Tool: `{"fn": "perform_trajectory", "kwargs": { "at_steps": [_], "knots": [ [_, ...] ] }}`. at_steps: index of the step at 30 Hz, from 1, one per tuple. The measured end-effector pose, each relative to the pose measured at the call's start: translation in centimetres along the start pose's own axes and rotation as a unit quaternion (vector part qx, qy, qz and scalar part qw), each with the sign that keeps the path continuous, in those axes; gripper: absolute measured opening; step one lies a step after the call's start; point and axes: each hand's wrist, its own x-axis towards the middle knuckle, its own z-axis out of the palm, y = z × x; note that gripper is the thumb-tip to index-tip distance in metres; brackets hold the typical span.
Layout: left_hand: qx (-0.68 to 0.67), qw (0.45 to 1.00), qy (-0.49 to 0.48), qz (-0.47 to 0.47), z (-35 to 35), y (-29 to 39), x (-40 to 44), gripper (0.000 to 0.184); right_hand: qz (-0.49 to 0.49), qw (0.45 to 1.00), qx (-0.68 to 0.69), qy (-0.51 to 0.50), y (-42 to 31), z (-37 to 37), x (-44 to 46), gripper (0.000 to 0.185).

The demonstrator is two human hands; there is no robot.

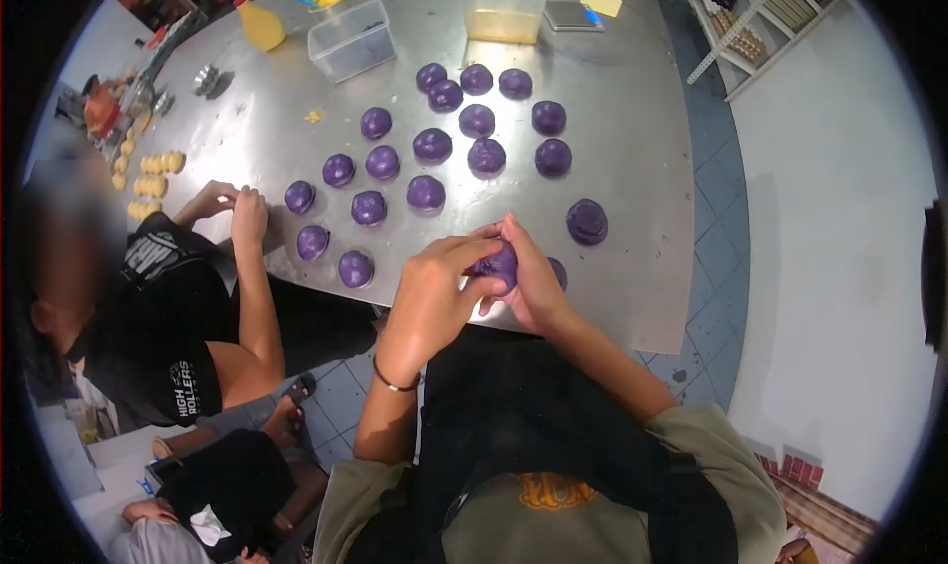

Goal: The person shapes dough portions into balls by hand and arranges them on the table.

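Between my two hands, just over the near edge of the steel table, is a purple dough ball (497, 266). My left hand (437, 285) curls its fingers and thumb around the ball from the left. Cupped against the other side is my right hand (533, 280), its fingers pointing away from me. Partly hidden behind my right hand sits another purple ball (558, 272). A flatter, larger purple piece (588, 222) lies to the right. Several smooth purple balls (426, 194) are spread over the table ahead and to the left.
On the steel table (632, 297) stand a clear bin (351, 45), a taller tub with yellowish contents (502, 11), a flat scale (573, 17) and a yellow bottle (260, 26). A co-worker (168, 297) works at left near yellow dough pieces (150, 187). Another person sits lower left.
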Motion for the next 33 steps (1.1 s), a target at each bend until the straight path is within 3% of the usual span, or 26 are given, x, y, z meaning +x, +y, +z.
{"fn": "perform_trajectory", "kwargs": {
  "at_steps": [4,8,10,11,13,14,16,17,19,20,22,23,25,29,31,33],
  "knots": [
    [-0.007,0.997,-0.003,-0.076,0.1,0.2,0.6,0.032,-0.002,1.0,-0.017,-0.014,-0.4,-0.6,-0.5,0.049],
    [-0.015,0.997,-0.054,-0.051,-1.2,2.7,1.1,0.036,-0.015,0.999,-0.025,0.016,-0.7,-1.4,-0.3,0.051],
    [-0.005,0.999,0.033,0.021,-1.3,3.0,1.2,0.042,0.037,0.998,0.003,0.043,-1.1,-2.2,-0.1,0.054],
    [-0.004,0.999,0.029,0.022,-1.3,2.9,1.6,0.042,0.035,0.998,0.007,0.045,-1.4,-2.4,-0.1,0.054],
    [0.037,0.985,-0.037,0.165,-1.0,2.4,2.5,0.035,0.173,0.982,0.06,-0.038,-1.9,-2.8,-0.1,0.057],
    [0.038,0.985,-0.039,0.165,-0.8,2.2,2.5,0.035,0.172,0.982,0.062,-0.038,-2.0,-3.4,0.2,0.057],
    [0.011,0.991,-0.129,-0.008,-0.7,1.8,2.5,0.025,0.219,0.928,0.145,-0.263,-1.5,-4.9,0.9,0.063],
    [0.012,0.991,-0.134,-0.006,-1.0,1.9,2.7,0.025,0.215,0.929,0.148,-0.262,-2.0,-4.2,0.3,0.063],
    [-0.014,0.992,-0.115,-0.044,-1.5,2.2,2.9,0.016,0.237,0.957,0.103,-0.133,-3.5,-1.7,-1.0,0.059],
    [-0.014,0.992,-0.118,-0.044,-1.3,1.8,2.8,0.016,0.236,0.957,0.106,-0.132,-2.6,-1.9,-0.5,0.059],
    [-0.044,0.998,-0.034,-0.021,-0.9,0.9,2.6,0.023,-0.015,0.991,0.13,-0.034,0.1,-2.9,1.3,0.053],
    [-0.042,0.998,-0.034,-0.02,-1.0,1.4,2.7,0.023,-0.048,0.983,0.175,-0.034,0.2,-2.6,1.5,0.048],
    [-0.127,0.99,-0.017,-0.065,-1.0,2.8,2.6,0.03,-0.047,0.987,0.153,-0.024,-0.2,-2.1,0.8,0.048],
    [-0.129,0.986,0.038,-0.097,-1.0,3.0,2.3,0.037,-0.001,0.991,0.131,-0.037,-0.5,-2.3,0.5,0.047],
    [0.049,0.993,0.032,0.107,-0.9,2.7,2.5,0.03,0.025,0.987,0.157,-0.032,-0.8,-1.7,0.2,0.045],
    [0.053,0.994,0.01,0.097,-0.4,1.7,2.3,0.027,0.052,0.982,0.181,-0.031,-0.9,-1.2,0.2,0.043]
  ]
}}
